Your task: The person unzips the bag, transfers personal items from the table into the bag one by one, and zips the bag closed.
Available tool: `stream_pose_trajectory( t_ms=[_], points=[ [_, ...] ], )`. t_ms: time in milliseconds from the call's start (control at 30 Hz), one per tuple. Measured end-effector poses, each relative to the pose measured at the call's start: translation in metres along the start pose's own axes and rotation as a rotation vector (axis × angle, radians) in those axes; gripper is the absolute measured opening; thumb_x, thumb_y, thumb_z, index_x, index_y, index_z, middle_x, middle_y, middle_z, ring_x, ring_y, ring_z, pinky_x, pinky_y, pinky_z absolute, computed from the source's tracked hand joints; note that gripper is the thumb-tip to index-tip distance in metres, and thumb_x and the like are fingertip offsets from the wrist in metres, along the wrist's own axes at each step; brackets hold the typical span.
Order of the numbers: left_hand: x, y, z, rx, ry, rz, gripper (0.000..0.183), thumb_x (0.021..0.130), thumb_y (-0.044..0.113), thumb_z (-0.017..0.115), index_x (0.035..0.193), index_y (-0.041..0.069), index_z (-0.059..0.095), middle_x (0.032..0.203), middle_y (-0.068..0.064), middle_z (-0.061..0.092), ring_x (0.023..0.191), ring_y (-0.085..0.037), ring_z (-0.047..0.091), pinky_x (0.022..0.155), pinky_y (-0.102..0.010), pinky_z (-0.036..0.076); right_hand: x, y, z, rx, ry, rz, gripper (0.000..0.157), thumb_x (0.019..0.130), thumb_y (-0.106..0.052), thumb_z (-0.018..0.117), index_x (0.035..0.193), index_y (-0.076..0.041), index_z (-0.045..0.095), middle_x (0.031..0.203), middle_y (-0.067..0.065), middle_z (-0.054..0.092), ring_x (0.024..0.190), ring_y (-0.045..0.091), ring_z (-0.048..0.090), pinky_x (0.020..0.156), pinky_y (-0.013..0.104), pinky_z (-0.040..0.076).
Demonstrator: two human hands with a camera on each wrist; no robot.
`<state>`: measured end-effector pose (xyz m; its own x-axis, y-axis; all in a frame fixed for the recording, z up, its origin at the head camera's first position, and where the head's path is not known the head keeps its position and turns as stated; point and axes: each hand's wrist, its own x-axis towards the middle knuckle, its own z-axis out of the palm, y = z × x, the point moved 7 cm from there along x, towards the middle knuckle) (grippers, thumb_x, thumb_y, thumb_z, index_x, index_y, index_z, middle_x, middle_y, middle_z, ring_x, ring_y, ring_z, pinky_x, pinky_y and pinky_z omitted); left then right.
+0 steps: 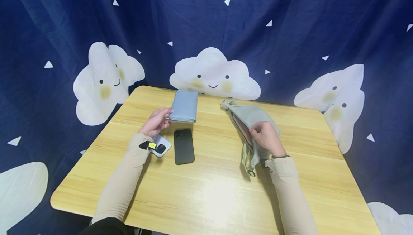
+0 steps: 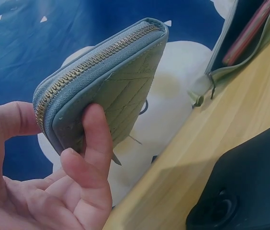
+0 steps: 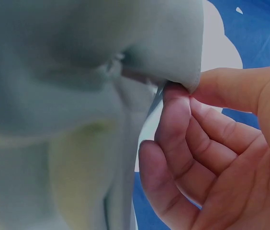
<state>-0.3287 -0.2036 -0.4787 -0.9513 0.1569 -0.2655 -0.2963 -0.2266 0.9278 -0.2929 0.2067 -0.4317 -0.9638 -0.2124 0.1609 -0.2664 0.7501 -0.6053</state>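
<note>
My left hand (image 1: 157, 122) pinches a light-blue wallet (image 1: 184, 106) by its near left corner, above the table's far part. In the left wrist view, the wallet (image 2: 111, 81) shows a gold zipper along its closed edge and a quilted side, with the thumb on one face and fingers on the other. On the right, my right hand (image 1: 267, 138) pinches the opening's edge of a grey-green bag (image 1: 259, 115). Its mouth gapes, and the left wrist view shows a pinkish-red flat thing (image 2: 250, 36) inside. Close up, thumb and forefinger grip the bag's fabric (image 3: 173, 43).
A black phone (image 1: 184, 147) lies face down in front of the wallet. Beside it, a small pale flat object (image 1: 166, 143) is partly hidden under my left wrist. The bag's straps (image 1: 247, 161) trail on the wooden table (image 1: 213, 181). A blue curtain (image 1: 200, 13) hangs behind.
</note>
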Motion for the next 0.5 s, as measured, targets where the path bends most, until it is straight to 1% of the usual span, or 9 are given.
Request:
stream_pose_trajectory(
  t_ms=[167,367,500],
  points=[
    [-0.001,-0.005,0.006,-0.004,-0.017,0.000,0.009,0.100,0.018,0.053,0.105,0.011,0.056,0.078,0.005,0.071,0.063,-0.006,0.064,0.054,-0.015,0.048,0.000,0.001,0.000,-0.004,0.000,-0.001,0.014,0.092,-0.013,0.063,0.087,-0.004,0.073,0.083,0.012,0.074,0.071,0.019,0.061,0.063,0.028,0.049],
    [-0.001,-0.008,0.014,0.004,-0.022,0.000,0.010,0.099,0.016,0.054,0.107,0.010,0.055,0.077,0.005,0.069,0.063,-0.006,0.061,0.055,-0.016,0.047,0.002,0.001,0.000,0.008,0.002,0.008,0.014,0.092,-0.013,0.062,0.087,-0.003,0.072,0.080,0.012,0.073,0.063,0.017,0.057,0.059,0.028,0.047],
    [-0.002,-0.012,0.019,0.005,-0.028,0.006,0.007,0.099,0.015,0.055,0.104,0.010,0.057,0.078,0.005,0.069,0.062,-0.006,0.060,0.054,-0.016,0.046,0.002,0.002,0.000,0.014,-0.001,0.013,0.015,0.092,-0.013,0.062,0.087,-0.003,0.072,0.078,0.012,0.073,0.060,0.016,0.055,0.057,0.028,0.046]
  ],
)
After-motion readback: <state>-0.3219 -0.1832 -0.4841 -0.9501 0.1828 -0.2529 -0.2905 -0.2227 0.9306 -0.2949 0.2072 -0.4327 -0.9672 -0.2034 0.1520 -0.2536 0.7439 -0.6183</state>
